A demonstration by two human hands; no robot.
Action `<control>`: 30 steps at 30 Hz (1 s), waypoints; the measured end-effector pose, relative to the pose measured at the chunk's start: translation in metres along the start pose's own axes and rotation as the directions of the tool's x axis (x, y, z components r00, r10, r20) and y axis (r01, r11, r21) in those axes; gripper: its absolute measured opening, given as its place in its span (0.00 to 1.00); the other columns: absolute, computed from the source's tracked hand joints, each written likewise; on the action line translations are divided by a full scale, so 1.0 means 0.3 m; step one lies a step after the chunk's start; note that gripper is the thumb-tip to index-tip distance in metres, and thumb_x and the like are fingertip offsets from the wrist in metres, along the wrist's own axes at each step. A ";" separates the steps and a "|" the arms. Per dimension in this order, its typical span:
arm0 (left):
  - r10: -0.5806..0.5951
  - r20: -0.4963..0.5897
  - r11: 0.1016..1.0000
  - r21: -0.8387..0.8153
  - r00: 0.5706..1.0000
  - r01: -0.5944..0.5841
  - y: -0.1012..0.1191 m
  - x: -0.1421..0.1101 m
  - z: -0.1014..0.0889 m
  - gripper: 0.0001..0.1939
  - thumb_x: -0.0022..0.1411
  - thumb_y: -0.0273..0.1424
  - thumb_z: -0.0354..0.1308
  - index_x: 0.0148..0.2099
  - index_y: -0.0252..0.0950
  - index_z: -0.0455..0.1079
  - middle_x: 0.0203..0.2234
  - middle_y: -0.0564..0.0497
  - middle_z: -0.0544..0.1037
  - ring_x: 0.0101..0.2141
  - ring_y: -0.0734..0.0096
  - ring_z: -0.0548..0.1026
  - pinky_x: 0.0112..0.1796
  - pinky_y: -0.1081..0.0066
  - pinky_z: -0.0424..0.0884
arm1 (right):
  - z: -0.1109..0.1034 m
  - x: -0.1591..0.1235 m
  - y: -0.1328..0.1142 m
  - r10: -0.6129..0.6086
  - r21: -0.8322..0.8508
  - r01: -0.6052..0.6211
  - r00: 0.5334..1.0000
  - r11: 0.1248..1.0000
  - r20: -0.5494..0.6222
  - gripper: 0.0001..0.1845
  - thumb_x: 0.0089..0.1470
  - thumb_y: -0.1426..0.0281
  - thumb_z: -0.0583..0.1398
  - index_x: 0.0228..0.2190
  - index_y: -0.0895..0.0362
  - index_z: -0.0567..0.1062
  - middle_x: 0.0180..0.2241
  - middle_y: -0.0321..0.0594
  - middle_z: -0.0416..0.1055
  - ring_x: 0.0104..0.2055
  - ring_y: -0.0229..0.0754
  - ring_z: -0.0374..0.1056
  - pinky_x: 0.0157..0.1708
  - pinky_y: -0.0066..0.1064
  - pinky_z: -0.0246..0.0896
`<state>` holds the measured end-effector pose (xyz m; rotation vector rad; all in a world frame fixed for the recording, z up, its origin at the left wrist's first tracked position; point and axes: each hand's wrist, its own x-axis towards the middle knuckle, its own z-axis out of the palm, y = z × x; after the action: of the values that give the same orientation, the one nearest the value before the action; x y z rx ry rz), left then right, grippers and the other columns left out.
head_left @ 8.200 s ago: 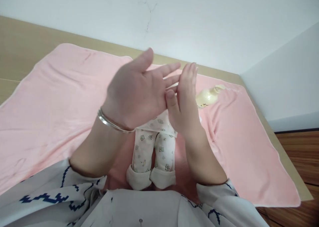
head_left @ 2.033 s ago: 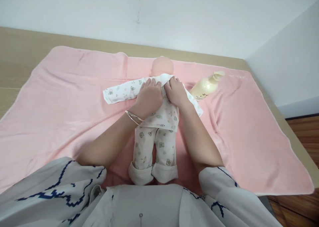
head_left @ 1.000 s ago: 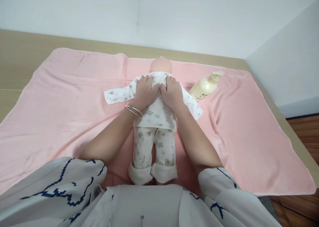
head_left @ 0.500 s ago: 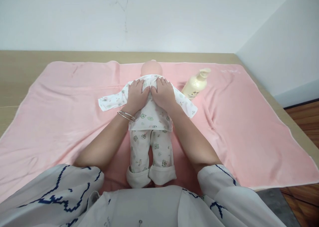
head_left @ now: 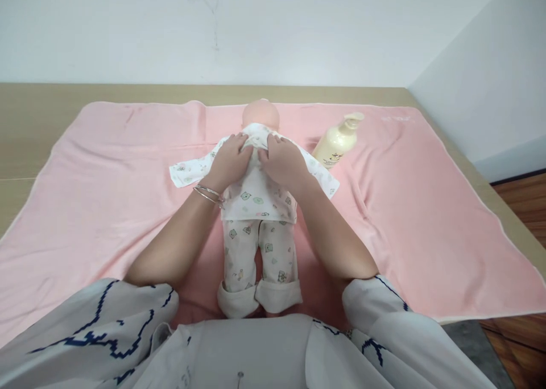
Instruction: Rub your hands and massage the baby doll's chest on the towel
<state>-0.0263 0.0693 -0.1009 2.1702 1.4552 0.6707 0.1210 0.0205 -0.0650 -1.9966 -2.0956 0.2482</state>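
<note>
A baby doll (head_left: 261, 115) lies stretched out with its head away from me; no face shows, only a smooth bald head. It wears a white patterned top (head_left: 259, 198) and matching trousers (head_left: 242, 255) with cuffs turned up at the feet. My left hand (head_left: 231, 160) rests palm down on the upper left of the top, fingers laid out toward the shoulder. On the upper right my right hand (head_left: 284, 160) lies likewise, its thumb near the left thumb. Both hands are open and press on the cloth. Thin bangles (head_left: 208, 194) circle my left wrist.
Under the doll a pink blanket (head_left: 409, 218) is spread over a wooden table (head_left: 25, 121). A cream pump bottle (head_left: 336, 144) lies tilted on it, right of the doll, by the sleeve end. A white wall (head_left: 298, 30) stands behind the table, another at the right.
My hands have shifted slightly outward on the doll's upper back, fingers a little more bent at the shoulders. The view has tilted slightly; doll and bottle stay in place.
</note>
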 end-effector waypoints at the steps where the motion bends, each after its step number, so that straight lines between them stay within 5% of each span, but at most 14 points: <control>1: -0.017 0.005 1.000 -0.019 1.000 0.017 -0.016 0.011 -0.004 0.22 0.72 0.36 0.44 0.55 0.34 0.75 0.57 0.38 0.80 0.59 0.49 0.75 0.65 0.49 0.68 | -0.013 -0.017 -0.013 0.000 -0.018 0.000 1.000 1.000 0.017 0.21 0.71 0.70 0.49 0.55 0.68 0.73 0.54 0.59 0.78 0.59 0.59 0.73 0.58 0.45 0.68; 6: 0.023 -0.106 0.999 0.038 0.994 -0.019 -0.038 0.011 0.038 0.20 0.72 0.36 0.44 0.54 0.36 0.74 0.53 0.37 0.80 0.58 0.48 0.74 0.65 0.46 0.68 | -0.022 -0.037 -0.033 0.022 -0.064 -0.021 0.999 0.998 0.027 0.17 0.69 0.73 0.49 0.44 0.62 0.77 0.41 0.55 0.81 0.46 0.56 0.77 0.45 0.43 0.71; 9: 0.107 -0.129 0.990 0.101 0.986 -0.094 -0.002 -0.025 0.073 0.19 0.70 0.31 0.46 0.55 0.33 0.73 0.55 0.36 0.78 0.62 0.46 0.72 0.68 0.44 0.63 | 0.018 0.011 0.004 0.007 -0.016 -0.007 1.000 1.000 -0.004 0.23 0.72 0.70 0.44 0.51 0.66 0.75 0.54 0.61 0.78 0.59 0.58 0.73 0.59 0.48 0.66; 14: 0.110 -0.059 0.988 0.113 0.992 -0.102 0.040 -0.043 0.074 0.28 0.68 0.29 0.45 0.66 0.27 0.67 0.68 0.32 0.69 0.71 0.44 0.62 0.73 0.43 0.54 | 0.067 0.063 0.056 0.004 0.019 -0.003 1.000 1.000 -0.025 0.30 0.73 0.68 0.43 0.65 0.74 0.64 0.73 0.67 0.58 0.76 0.63 0.54 0.74 0.57 0.47; 22: 0.017 -0.065 0.999 0.036 0.998 -0.015 -0.021 0.023 0.035 0.20 0.71 0.32 0.41 0.52 0.37 0.73 0.51 0.37 0.81 0.57 0.47 0.75 0.66 0.45 0.67 | 0.026 -0.017 -0.023 -0.013 -0.080 0.012 1.000 0.997 -0.013 0.25 0.71 0.71 0.46 0.58 0.73 0.72 0.60 0.67 0.74 0.65 0.64 0.68 0.66 0.53 0.61; 26: 0.073 -0.034 0.995 0.071 0.997 -0.070 0.005 -0.007 0.033 0.20 0.70 0.30 0.42 0.55 0.33 0.72 0.57 0.35 0.77 0.64 0.44 0.69 0.70 0.43 0.60 | 0.027 0.011 -0.006 0.006 0.001 -0.006 1.000 1.000 -0.018 0.25 0.71 0.71 0.45 0.57 0.70 0.73 0.61 0.62 0.74 0.65 0.61 0.68 0.66 0.50 0.62; 30: 0.121 0.037 0.990 0.074 0.992 -0.123 0.056 -0.044 0.004 0.20 0.66 0.26 0.46 0.56 0.33 0.71 0.58 0.36 0.76 0.63 0.46 0.70 0.68 0.47 0.65 | 0.052 0.059 0.039 0.071 0.017 -0.070 0.997 0.997 -0.021 0.28 0.72 0.71 0.43 0.60 0.72 0.70 0.65 0.63 0.70 0.69 0.60 0.65 0.70 0.50 0.57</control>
<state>-0.0179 0.0510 -0.0936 2.3328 1.3607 0.6279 0.1271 0.0394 -0.0824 -2.0565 -2.0060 0.2542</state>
